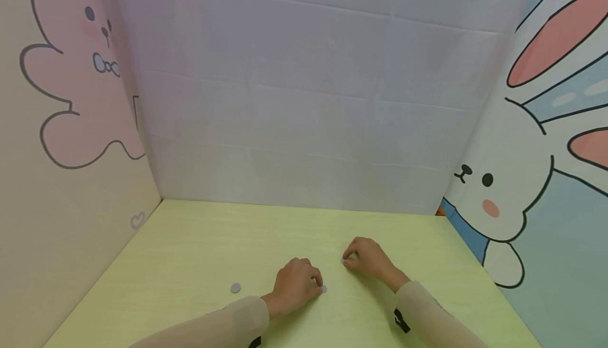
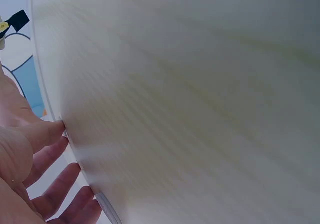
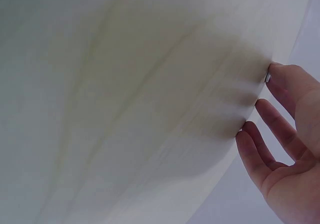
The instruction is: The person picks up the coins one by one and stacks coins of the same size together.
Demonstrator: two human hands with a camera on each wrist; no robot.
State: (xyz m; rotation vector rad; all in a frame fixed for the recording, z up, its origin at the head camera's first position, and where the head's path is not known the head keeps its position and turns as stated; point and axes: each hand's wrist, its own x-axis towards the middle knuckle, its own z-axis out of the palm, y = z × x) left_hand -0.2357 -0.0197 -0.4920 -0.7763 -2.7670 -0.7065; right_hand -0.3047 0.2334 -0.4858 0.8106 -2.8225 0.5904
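Observation:
My left hand (image 1: pixel 295 285) rests low over the yellow tabletop (image 1: pixel 199 242), its thumb and forefinger at a small grey coin-like disc (image 1: pixel 324 289). In the left wrist view only a thin sliver of that disc (image 2: pixel 61 118) shows by the thumb tip. Farther back and to the right, my right hand (image 1: pixel 372 258) pinches another grey disc (image 1: pixel 343 261) between thumb and forefinger. Its edge (image 3: pixel 268 78) shows between those fingertips in the right wrist view, with the other fingertips at the table surface. A third grey disc (image 1: pixel 235 288) lies flat left of my left hand.
A pale wall sheet (image 1: pixel 304 100) closes off the back of the table. To the left stands a panel with a pink cartoon animal (image 1: pixel 81 89). The right panel carries a white cartoon rabbit (image 1: pixel 513 179).

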